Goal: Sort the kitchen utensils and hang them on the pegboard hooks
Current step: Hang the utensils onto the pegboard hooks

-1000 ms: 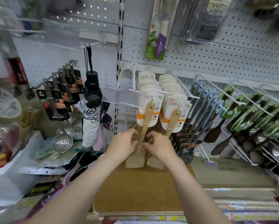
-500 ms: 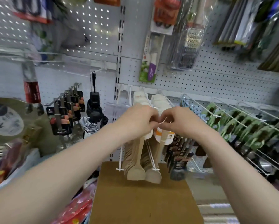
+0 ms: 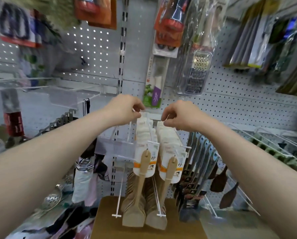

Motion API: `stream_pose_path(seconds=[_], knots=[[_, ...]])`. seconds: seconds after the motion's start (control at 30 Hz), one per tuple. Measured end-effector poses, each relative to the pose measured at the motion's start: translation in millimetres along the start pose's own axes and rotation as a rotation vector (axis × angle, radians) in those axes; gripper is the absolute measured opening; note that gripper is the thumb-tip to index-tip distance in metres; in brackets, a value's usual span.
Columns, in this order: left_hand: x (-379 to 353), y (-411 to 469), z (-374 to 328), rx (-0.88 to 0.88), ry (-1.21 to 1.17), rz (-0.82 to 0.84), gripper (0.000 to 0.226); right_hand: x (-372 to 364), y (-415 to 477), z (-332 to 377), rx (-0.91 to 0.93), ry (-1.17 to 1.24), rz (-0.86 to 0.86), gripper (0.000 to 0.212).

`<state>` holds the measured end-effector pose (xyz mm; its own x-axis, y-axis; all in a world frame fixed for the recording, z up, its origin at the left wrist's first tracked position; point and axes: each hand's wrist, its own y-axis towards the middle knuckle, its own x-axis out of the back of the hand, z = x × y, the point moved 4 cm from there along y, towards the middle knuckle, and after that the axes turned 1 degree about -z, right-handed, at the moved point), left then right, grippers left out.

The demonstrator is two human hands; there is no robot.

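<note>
Two rows of wooden spatulas (image 3: 143,171) hang side by side on long white hooks (image 3: 149,130). The hooks run from the pegboard (image 3: 230,100) out toward me. The spatulas hang straight down, handles up and blades low, just above a cardboard box (image 3: 110,221).

Both my hands are up at the far end of those hooks, close to the board. The spatulas therefore lie below my hands and nearer to me. My left hand (image 3: 125,110) is over the left row and my right hand (image 3: 179,116) is over the right row, with a small gap between them. Neither hand touches a spatula.

My left hand's fingers are curled, and finger and thumb pinch a thin white wire (image 3: 133,109). My right hand pinches a second wire (image 3: 166,117) in the same way. Any work on the hooks, I judge, has to follow their line from far to near, and each hand is placed for its own row.

I cannot tell whether the wire in my left hand is the spatulas' hook or the arm of the clear label holder (image 3: 116,147) to its left. My knuckles hide where the hooks meet the board. Goods on the upper board are blurred, though a grater (image 3: 196,75) is clear enough. Dark spatulas (image 3: 218,180) hang to the right.
</note>
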<state>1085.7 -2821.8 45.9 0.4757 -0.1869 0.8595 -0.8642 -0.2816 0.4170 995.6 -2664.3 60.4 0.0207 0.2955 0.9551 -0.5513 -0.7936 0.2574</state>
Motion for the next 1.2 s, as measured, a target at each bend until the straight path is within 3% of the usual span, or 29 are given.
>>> stream_pose_path(seconds=[0.5, 0.97, 1.2], knots=[[-54, 86, 36, 0.019, 0.172, 0.147, 0.028, -43, 124, -46, 0.115, -0.001, 0.099, 0.020], [-79, 128, 68, 0.007, 0.211, 0.312, 0.026, -93, 178, -74, -0.005, -0.016, 0.206, 0.026], [-100, 142, 74, 0.030, 0.222, 0.315, 0.022, -106, 189, -80, -0.018, 0.040, 0.238, 0.025]])
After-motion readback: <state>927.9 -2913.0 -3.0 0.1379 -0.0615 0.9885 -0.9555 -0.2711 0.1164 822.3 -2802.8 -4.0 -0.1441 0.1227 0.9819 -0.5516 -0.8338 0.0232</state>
